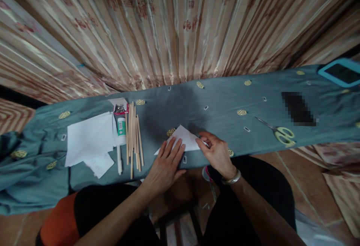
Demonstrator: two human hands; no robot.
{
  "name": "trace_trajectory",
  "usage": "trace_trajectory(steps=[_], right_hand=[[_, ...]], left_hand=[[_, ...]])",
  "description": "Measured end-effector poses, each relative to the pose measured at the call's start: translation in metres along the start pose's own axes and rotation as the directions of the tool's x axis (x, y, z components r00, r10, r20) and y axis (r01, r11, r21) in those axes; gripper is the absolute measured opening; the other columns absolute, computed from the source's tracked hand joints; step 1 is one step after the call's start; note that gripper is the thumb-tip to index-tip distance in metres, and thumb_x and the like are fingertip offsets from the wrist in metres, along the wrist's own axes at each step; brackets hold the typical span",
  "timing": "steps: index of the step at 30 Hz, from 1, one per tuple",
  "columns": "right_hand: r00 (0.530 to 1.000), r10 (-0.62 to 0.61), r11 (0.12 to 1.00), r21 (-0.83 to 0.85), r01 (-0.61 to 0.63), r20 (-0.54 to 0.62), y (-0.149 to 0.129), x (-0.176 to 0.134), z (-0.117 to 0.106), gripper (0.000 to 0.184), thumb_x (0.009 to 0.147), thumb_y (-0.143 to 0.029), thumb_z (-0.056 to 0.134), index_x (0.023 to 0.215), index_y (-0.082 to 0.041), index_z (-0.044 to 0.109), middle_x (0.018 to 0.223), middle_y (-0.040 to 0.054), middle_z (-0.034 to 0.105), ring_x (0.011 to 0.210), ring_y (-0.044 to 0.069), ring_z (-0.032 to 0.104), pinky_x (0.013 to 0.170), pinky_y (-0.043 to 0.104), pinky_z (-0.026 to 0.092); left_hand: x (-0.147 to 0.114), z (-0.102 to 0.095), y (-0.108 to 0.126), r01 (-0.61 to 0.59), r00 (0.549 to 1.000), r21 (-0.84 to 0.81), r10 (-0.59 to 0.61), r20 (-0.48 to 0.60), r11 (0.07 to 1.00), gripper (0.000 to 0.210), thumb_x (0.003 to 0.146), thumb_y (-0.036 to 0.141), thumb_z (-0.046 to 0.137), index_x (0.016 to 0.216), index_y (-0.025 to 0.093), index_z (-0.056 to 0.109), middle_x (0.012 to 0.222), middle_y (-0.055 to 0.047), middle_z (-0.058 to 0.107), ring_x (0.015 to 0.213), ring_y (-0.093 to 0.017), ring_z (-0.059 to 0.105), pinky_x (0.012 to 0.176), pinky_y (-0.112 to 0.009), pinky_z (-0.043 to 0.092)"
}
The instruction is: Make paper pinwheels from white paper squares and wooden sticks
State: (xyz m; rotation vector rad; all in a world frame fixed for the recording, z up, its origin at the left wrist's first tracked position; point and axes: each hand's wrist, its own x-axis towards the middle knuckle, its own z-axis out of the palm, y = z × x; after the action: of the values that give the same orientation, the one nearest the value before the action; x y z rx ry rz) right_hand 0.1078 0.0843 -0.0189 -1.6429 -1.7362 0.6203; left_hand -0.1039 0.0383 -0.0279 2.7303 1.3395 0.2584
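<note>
A white sheet of paper, folded into a triangle, lies on the cloth-covered table with its peak pointing away from me. My left hand rests flat on its left part, fingers stretched out and slightly apart. At the triangle's right corner, my right hand pinches the paper between thumb and bent fingers. A bracelet circles the right wrist. Part of the paper's lower edge is hidden under the left fingers.
Left of my hands lie several wooden sticks, a glue stick, a white pen, a small red box of metal bits and white paper sheets. To the right are scissors, a pixelated dark object and a blue-framed tablet.
</note>
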Motion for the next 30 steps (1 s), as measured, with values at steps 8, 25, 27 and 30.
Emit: trace_trajectory(steps=[8,25,27,30], right_hand=[[1.000,0.016,0.999,0.028,-0.016,0.023,0.0000,0.0015,-0.0012,0.024,0.087,-0.036,0.058,0.102,-0.021,0.069,0.081,0.0041,0.073,0.074,0.020,0.069,0.069,0.029,0.052],[0.994,0.105,0.994,0.007,-0.105,0.044,0.0048,-0.0032,-0.0016,0.028,0.083,-0.041,0.061,0.099,-0.020,0.072,0.075,0.0029,0.072,0.068,0.019,0.066,0.069,0.029,0.050],[0.992,0.115,0.993,0.009,-0.116,0.050,0.0056,-0.0035,-0.0010,0.029,0.083,-0.041,0.061,0.100,-0.020,0.071,0.077,0.0030,0.072,0.069,0.019,0.066,0.070,0.030,0.050],[0.990,0.132,0.991,0.002,-0.132,0.058,0.0061,-0.0035,-0.0003,0.029,0.084,-0.042,0.061,0.101,-0.021,0.071,0.079,0.0034,0.072,0.072,0.020,0.066,0.072,0.031,0.049]], left_hand=[[0.0024,0.0028,-0.0030,-0.035,0.998,0.053,0.038,-0.047,0.998,0.073,0.090,0.044,0.055,0.149,0.010,0.028,0.154,-0.018,0.036,0.145,-0.036,0.026,0.113,-0.054,0.030],[-0.0003,-0.0001,0.0022,-0.001,0.999,0.054,-0.001,0.043,0.999,0.079,0.088,0.046,0.059,0.151,0.014,0.024,0.157,-0.016,0.030,0.147,-0.036,0.018,0.117,-0.052,0.021],[-0.0004,-0.0005,0.0028,0.001,0.999,0.056,-0.004,0.049,0.998,0.079,0.088,0.047,0.059,0.150,0.013,0.024,0.158,-0.015,0.029,0.147,-0.036,0.018,0.117,-0.052,0.021],[-0.0004,-0.0005,0.0034,0.007,0.998,0.055,-0.010,0.057,0.998,0.078,0.088,0.047,0.058,0.150,0.013,0.025,0.158,-0.016,0.028,0.148,-0.036,0.017,0.118,-0.052,0.020]])
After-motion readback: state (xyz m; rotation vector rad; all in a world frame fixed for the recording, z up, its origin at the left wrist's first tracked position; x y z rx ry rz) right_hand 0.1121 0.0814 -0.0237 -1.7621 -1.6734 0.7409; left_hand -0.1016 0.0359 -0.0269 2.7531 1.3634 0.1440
